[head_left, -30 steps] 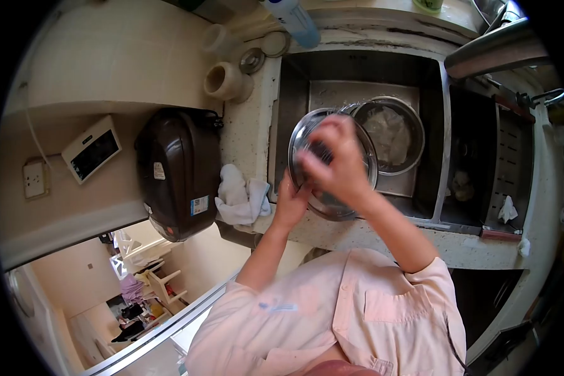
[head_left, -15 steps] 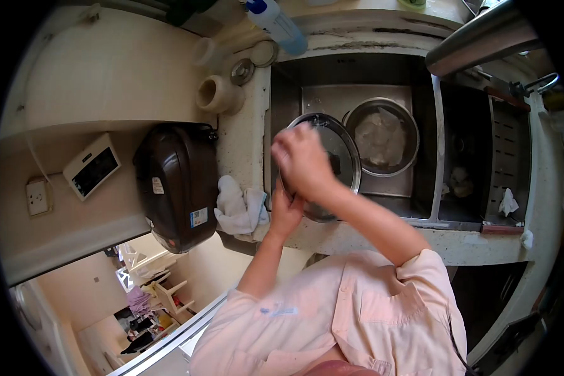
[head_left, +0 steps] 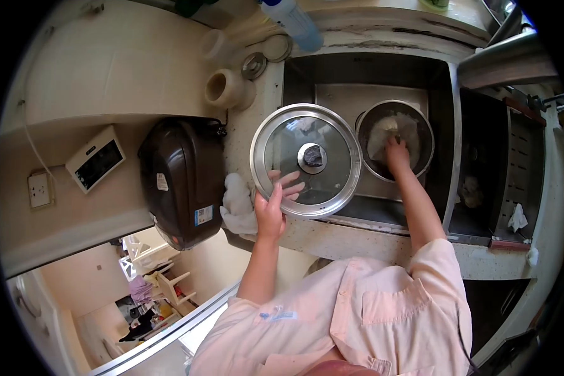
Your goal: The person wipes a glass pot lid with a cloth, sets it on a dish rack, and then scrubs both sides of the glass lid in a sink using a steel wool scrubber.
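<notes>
My left hand grips the lower left rim of a round glass pot lid, thumb on the near face and fingers behind, seen through the glass. The lid has a steel rim and a dark knob in its centre. It is held up over the left edge of the sink. My right hand reaches down into a steel pot standing in the sink. Its curled fingers are on a whitish, crumpled, cloth-like piece in the pot. Their tips are partly hidden.
The steel sink lies in front of me. A thick metal pipe-like part crosses the upper right. On the left stand a dark brown appliance, a white cloth, a beige jar and a blue bottle.
The lid has risen and turned its face towards me in my left hand. My right hand has left the lid and moved right, down into the pot.
</notes>
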A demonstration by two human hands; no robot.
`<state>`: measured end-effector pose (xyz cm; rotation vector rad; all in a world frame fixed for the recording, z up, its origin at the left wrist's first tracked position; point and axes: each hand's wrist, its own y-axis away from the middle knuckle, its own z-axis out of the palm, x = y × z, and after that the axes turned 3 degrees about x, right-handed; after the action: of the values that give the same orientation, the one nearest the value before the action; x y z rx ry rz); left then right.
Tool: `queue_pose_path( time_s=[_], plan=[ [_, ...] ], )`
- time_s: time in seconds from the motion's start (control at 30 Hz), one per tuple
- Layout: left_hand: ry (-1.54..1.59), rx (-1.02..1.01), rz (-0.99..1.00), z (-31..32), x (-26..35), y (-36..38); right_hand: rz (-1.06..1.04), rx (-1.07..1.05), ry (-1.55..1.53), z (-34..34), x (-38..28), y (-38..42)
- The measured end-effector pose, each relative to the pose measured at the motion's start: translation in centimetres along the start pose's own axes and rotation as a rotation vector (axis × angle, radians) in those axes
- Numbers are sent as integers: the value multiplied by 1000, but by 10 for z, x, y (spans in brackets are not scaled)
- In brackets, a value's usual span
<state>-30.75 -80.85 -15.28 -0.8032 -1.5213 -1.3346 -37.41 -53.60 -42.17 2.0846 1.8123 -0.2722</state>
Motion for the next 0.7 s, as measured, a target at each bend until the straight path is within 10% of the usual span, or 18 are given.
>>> queue_pose_path(
  time_s=[0.17, 0.33, 0.7],
  plan=[
    [-5, -36, -29, 2, -13, -10, 212, -207, -434, -36, -5, -14],
    [-67, -117, 0, 16, -20, -11, -157, -57, -1146, -160, -134, 11],
    [-131, -160, -4, 8, -19, -5, -738, 172, -716, -173, -198, 44]
  ],
)
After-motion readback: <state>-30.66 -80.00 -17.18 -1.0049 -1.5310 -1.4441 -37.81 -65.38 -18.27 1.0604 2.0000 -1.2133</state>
